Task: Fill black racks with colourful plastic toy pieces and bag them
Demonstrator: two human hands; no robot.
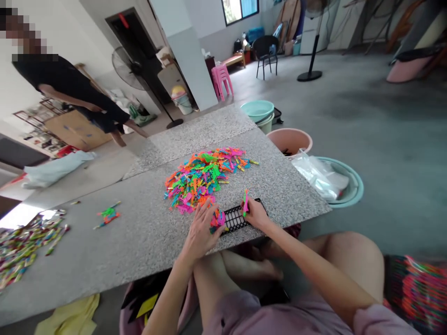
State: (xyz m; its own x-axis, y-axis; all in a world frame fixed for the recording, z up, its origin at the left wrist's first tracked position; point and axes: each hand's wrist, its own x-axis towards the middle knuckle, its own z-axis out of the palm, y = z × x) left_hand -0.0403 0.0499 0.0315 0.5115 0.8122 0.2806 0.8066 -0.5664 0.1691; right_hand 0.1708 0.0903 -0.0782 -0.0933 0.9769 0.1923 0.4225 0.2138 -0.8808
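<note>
A black plastic grid tray (pixel 231 224) lies at the table's near edge, between my two hands. My left hand (pixel 201 230) curls over the tray's left end, its fingers bent around several small pink, orange and blue plastic pieces (pixel 218 219). Pinched upright in my right hand (pixel 256 214), above the tray's right part, is a slim pink and green plastic piece (pixel 246 203); its exact kind is too small to tell. Just beyond the tray spreads a heap of bright plastic pieces (pixel 206 174) in orange, green, pink and blue, some with yellow stick-like ends.
The speckled stone table (pixel 150 232) carries a small cluster of pieces (pixel 109 214) and a pile of shiny sticks (pixel 28 246) at left. Along its right side stand a blue-green basin (pixel 359 188) with clear bags and a pink tub (pixel 296 136). A person (pixel 70 83) stands across the table.
</note>
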